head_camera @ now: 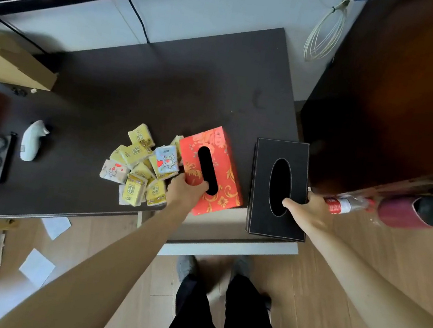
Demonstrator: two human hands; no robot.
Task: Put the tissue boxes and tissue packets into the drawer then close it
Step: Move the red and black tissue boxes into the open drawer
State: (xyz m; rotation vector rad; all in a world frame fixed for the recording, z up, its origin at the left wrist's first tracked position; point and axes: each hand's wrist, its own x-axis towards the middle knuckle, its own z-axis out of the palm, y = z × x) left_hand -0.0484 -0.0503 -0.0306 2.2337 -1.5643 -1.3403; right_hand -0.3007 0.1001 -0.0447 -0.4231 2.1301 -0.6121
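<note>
While our left hand (187, 187) grips the red tissue box (210, 171) and our right hand (306, 207) grips the black tissue box (278, 189) at the worktop (136, 91) edge, we judge lifting both into the open drawer (226, 244) comes next; the packets (139, 169) wait beside

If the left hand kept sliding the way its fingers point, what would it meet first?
The left hand already grips the red tissue box; beyond that box the dark tabletop looks free, though depth is uncertain.
</note>
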